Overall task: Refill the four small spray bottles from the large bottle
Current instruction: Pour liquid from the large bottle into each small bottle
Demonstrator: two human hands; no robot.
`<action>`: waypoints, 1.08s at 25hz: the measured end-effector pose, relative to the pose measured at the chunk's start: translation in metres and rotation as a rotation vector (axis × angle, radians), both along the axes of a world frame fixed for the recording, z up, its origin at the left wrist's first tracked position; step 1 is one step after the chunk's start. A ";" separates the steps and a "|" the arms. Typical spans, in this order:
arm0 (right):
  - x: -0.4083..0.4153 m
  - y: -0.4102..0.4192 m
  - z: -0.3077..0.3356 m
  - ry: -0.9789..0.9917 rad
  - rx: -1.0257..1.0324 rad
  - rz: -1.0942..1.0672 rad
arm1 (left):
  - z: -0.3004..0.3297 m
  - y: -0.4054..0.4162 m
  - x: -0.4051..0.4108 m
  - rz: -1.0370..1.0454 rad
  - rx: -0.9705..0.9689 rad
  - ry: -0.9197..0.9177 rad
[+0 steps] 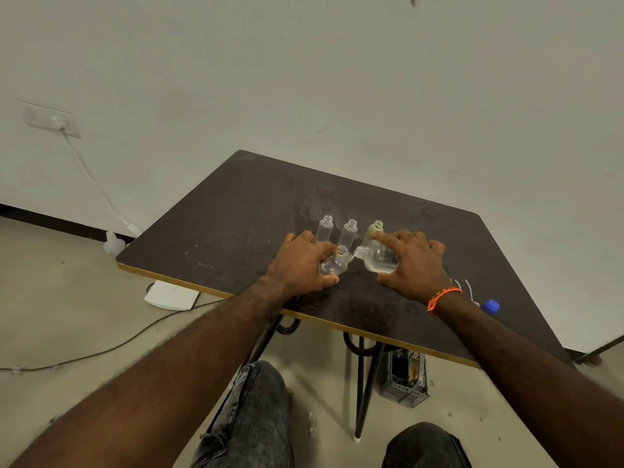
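Note:
My left hand [302, 260] grips a small clear spray bottle [334, 264], tilted with its open neck pointing right. My right hand [410, 261] holds the large clear bottle [380, 258] on its side, with its mouth touching the small bottle's neck. Behind the hands stand three uncapped small bottles: two clear ones [325, 229] [348, 232] and a greenish one [373, 230], partly hidden by my right forefinger. All sit over the dark brown table [236, 211].
A blue cap [490, 306] and white spray tops [467, 288] lie on the table near my right wrist. On the floor are a white device [172, 295] with cables, a grey crate [403, 381] under the table, and a white bottle [113, 244] by the wall.

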State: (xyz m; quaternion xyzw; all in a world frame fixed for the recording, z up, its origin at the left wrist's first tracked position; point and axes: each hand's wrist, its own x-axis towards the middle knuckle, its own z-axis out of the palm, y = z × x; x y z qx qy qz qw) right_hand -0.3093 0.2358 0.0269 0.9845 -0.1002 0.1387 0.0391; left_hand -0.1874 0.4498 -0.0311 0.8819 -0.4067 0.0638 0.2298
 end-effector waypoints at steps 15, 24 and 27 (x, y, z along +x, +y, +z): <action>0.001 0.003 0.003 0.015 -0.006 0.007 | 0.002 0.001 -0.001 0.000 0.004 -0.009; 0.001 0.006 0.002 0.024 0.025 0.005 | -0.003 0.002 0.001 -0.004 -0.003 -0.004; 0.002 0.008 0.001 0.025 0.100 -0.003 | -0.005 0.002 0.003 -0.002 -0.021 0.007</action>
